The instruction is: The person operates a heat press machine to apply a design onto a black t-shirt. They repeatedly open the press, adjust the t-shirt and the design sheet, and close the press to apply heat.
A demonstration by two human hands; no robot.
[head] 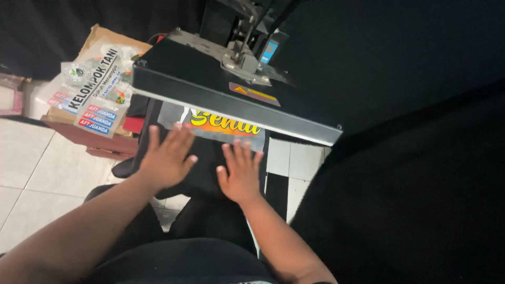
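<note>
Heat press upper platen (210,79): matt black metal, bare steel edge. Garment (208,168): black matt cloth. Transfer film (221,129): glossy, smooth plastic. Floor tiles (37,173): pale, smooth. Cardboard box (100,39): brown, rough

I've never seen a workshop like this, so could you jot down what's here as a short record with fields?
Left hand: flat, fingers spread, on the black cloth
Right hand: flat on the same cloth, beside the left
Printed sheet: yellow and orange lettering, lying on the cloth just beyond the fingertips
Press plate: black, raised above the sheet
Cardboard box: left of the press, holding printed sheets
Floor: pale tiles
</note>
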